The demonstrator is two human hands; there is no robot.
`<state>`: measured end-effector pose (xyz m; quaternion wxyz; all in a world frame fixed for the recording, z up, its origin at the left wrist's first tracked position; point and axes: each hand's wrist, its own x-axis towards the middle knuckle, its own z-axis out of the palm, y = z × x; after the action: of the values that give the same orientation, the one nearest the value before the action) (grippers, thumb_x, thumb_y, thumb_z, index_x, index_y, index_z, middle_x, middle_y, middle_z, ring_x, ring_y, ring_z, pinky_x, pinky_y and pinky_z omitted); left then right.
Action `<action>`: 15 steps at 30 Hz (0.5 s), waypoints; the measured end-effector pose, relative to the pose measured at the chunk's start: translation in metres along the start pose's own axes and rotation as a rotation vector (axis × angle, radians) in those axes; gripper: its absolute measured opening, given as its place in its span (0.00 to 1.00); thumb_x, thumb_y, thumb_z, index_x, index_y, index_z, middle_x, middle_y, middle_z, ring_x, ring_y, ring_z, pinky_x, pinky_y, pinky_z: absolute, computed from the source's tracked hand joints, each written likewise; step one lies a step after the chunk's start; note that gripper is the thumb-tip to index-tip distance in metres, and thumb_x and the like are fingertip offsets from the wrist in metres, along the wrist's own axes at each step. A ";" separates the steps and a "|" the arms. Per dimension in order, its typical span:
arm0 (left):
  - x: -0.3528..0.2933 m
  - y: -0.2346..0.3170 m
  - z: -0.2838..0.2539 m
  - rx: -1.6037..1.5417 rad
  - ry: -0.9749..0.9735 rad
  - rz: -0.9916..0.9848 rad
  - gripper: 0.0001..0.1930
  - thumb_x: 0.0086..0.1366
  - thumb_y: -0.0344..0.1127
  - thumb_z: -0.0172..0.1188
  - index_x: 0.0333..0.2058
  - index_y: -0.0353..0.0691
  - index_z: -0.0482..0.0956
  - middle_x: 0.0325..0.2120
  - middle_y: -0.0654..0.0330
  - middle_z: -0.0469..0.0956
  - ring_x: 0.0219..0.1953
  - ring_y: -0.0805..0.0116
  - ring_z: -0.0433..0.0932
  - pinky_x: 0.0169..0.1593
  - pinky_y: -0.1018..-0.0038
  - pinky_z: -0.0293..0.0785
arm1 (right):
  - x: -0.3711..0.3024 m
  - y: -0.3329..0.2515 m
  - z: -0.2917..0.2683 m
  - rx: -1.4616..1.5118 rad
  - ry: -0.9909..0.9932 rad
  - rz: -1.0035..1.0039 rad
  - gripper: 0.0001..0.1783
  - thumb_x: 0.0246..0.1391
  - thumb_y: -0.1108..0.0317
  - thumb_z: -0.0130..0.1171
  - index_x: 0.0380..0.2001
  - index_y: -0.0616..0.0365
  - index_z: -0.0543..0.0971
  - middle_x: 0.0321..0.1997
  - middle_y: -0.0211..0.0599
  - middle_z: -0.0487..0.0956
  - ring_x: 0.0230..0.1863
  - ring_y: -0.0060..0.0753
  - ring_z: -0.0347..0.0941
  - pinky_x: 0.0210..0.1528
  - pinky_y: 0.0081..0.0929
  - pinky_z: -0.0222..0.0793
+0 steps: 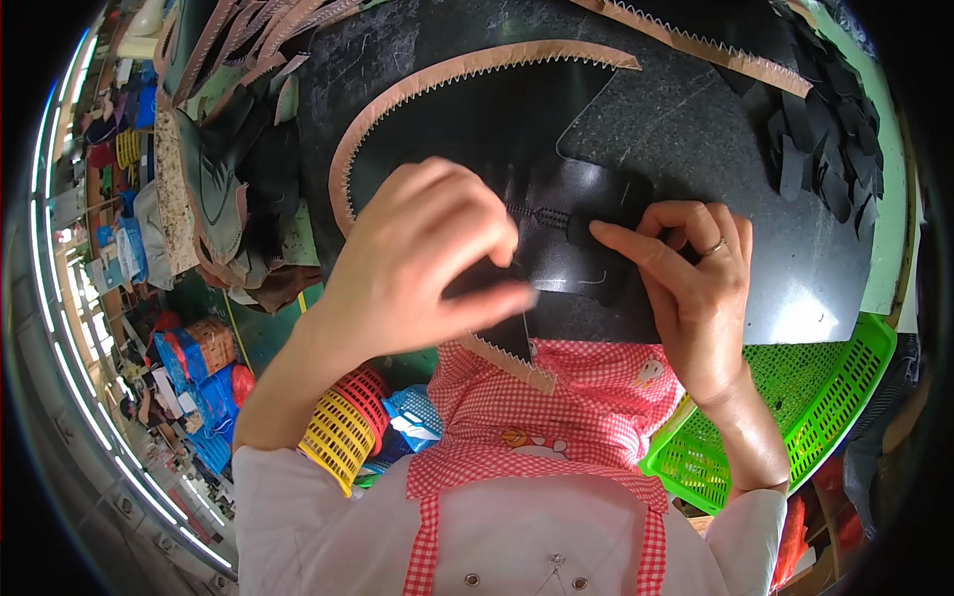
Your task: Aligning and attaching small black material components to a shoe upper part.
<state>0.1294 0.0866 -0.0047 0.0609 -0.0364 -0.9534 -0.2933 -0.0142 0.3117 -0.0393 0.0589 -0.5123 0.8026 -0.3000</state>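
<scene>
A black leather piece (447, 119) lies before me, its curved edge a tan strip with zigzag stitching. Near its middle runs a short row of dark stitches (542, 215), ending by a small black tab (583, 233). My left hand (427, 253) is raised over the piece, fingers curled and thumb stretched out; motion smears it, and I cannot see whether it holds anything. At the right of the stitches, my right hand (701, 273), with a ring, has its fingers bent and a fingertip against the tab. What lies under its curled fingers is hidden.
A dark worktop (795, 268) carries another tan-edged piece (696, 45) and a pile of black leather pieces (825, 149) at right. More cut pieces (214, 189) hang at left. A green basket (825, 397) and a yellow-red basket (343, 427) flank my checked apron (556, 407).
</scene>
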 end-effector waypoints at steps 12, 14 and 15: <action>-0.052 0.015 0.023 0.081 -0.116 -0.096 0.32 0.58 0.54 0.69 0.61 0.54 0.78 0.71 0.50 0.61 0.74 0.37 0.55 0.72 0.34 0.46 | 0.019 -0.006 -0.004 0.142 0.045 0.025 0.19 0.50 0.76 0.68 0.48 0.57 0.84 0.45 0.38 0.79 0.44 0.45 0.77 0.47 0.36 0.74; -0.052 0.012 0.035 0.110 -0.055 -0.092 0.30 0.57 0.50 0.70 0.59 0.53 0.79 0.70 0.51 0.62 0.73 0.38 0.56 0.72 0.34 0.47 | 0.027 -0.006 0.000 0.079 0.065 -0.063 0.21 0.48 0.77 0.69 0.49 0.57 0.84 0.48 0.39 0.78 0.44 0.44 0.78 0.48 0.37 0.75; -0.051 0.011 0.041 0.137 -0.002 -0.089 0.29 0.55 0.47 0.72 0.57 0.53 0.81 0.69 0.51 0.64 0.73 0.39 0.57 0.71 0.34 0.48 | 0.027 -0.008 0.001 0.075 0.063 -0.068 0.21 0.48 0.77 0.69 0.49 0.57 0.84 0.48 0.39 0.78 0.44 0.44 0.78 0.48 0.37 0.75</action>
<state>0.1773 0.1172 -0.0392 0.0494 0.0098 -0.9720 -0.2297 -0.0201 0.2858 -0.0299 0.0427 -0.5270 0.7743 -0.3477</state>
